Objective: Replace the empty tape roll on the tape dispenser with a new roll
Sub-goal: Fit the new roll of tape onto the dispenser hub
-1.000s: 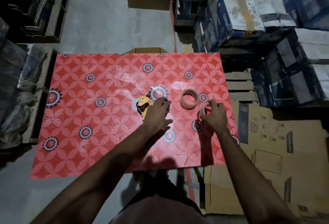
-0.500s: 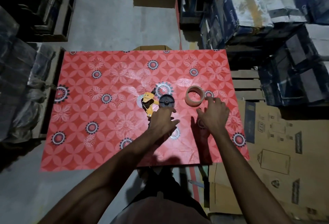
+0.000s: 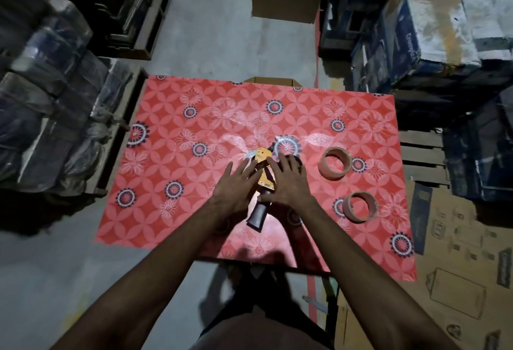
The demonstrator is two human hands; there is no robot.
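- My left hand (image 3: 236,185) and right hand (image 3: 287,183) lie spread flat over the tape dispenser (image 3: 262,183), mid-counter (image 3: 172,160).
- Its handle points toward me.
- Two rolls, far (image 3: 335,163) and near (image 3: 360,206), sit right, nearer my right hand.

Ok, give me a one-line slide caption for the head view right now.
Both hands, left and right, rest on the yellow tape dispenser on a red patterned table; two tape rolls lie to its right.

Two tape rolls (image 3: 335,163) (image 3: 360,207), one dispenser (image 3: 263,180), two hands (image 3: 236,187) (image 3: 288,183)
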